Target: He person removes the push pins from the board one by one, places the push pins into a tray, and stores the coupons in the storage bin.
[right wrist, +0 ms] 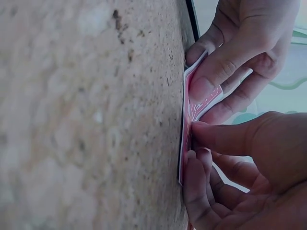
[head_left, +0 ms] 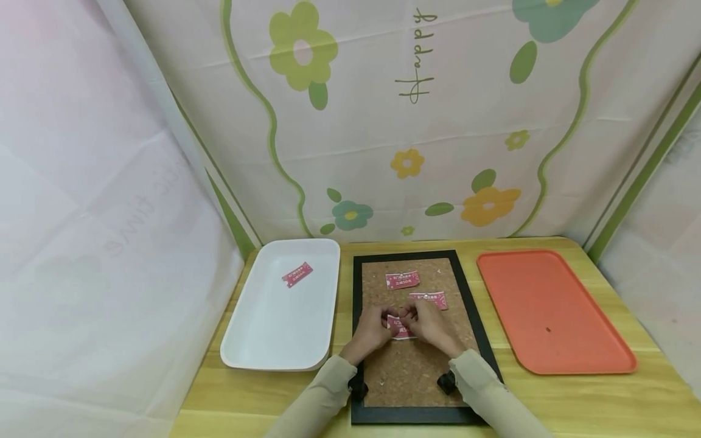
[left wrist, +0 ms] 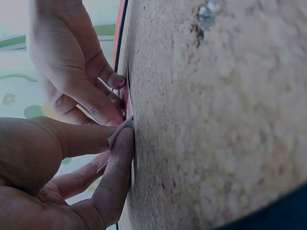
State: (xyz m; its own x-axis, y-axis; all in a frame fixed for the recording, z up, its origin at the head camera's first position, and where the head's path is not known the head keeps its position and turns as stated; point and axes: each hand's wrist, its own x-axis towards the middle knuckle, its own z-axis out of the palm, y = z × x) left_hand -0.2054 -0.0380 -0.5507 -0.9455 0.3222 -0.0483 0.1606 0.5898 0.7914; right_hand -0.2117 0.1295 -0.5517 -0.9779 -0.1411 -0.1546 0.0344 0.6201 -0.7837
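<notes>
A pink paper coupon [head_left: 400, 326] lies over the cork board [head_left: 411, 371], its left end bent up off the cork. My left hand [head_left: 370, 330] pinches that lifted end between thumb and fingers, as the right wrist view shows. Close beside it, my right hand [head_left: 431, 325] has its curled thumb and index finger together at the coupon's front face. Between these fingertips sits a small pale knob [right wrist: 192, 154], like a pushpin head, mostly hidden. Farther up the board are two more coupons, one [head_left: 402, 280] fully visible and one [head_left: 432, 299] partly behind the right hand.
Left of the board stands a white bin [head_left: 274, 328] holding one more pink coupon [head_left: 297, 275]. On the right lies an orange tray [head_left: 553, 310] with a tiny dark bit on it. A shiny pin [left wrist: 206, 17] sticks in the cork. A patterned curtain [head_left: 372, 121] hangs behind the table.
</notes>
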